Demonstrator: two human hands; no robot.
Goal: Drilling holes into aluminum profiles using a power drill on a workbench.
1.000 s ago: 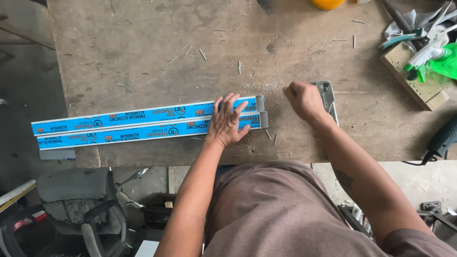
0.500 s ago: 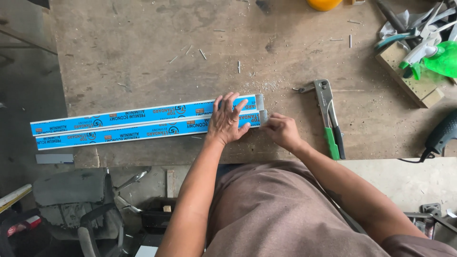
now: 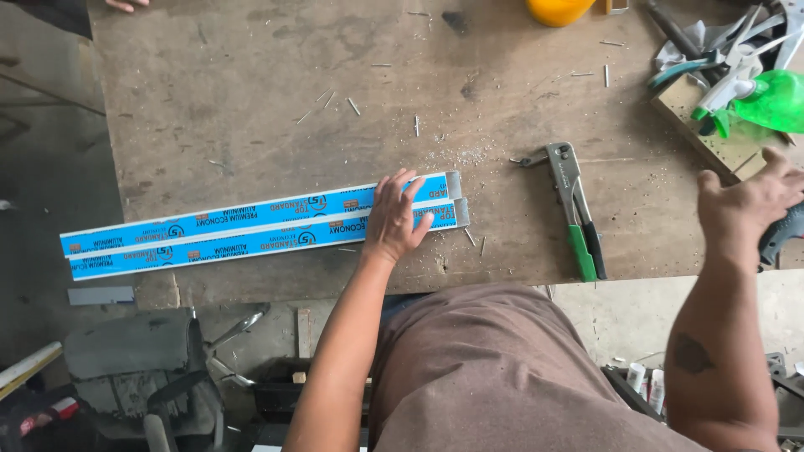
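Observation:
Two long aluminium strips (image 3: 251, 228) covered in blue film lie side by side near the front edge of the worn wooden table (image 3: 251, 100). My left hand (image 3: 395, 219) presses flat on their right end, fingers spread. My right hand (image 3: 745, 208) is far out to the right with its fingers apart, over the dark grey handle of a power drill (image 3: 783, 233) at the table's right edge; I cannot see a closed grip. A hand riveter (image 3: 574, 205) with green and black handles lies on the table between my hands, touched by neither.
A green spray bottle (image 3: 775, 99), a wooden block (image 3: 716, 142) and several hand tools crowd the back right corner. A yellow object (image 3: 557, 10) sits at the far edge. Small metal pins lie scattered. Another person's hand (image 3: 126, 4) shows top left. A dark seat (image 3: 134, 351) stands below.
My right hand left the strips' end and swung far right to the drill. The riveter stays where it was put down. My left hand has not moved.

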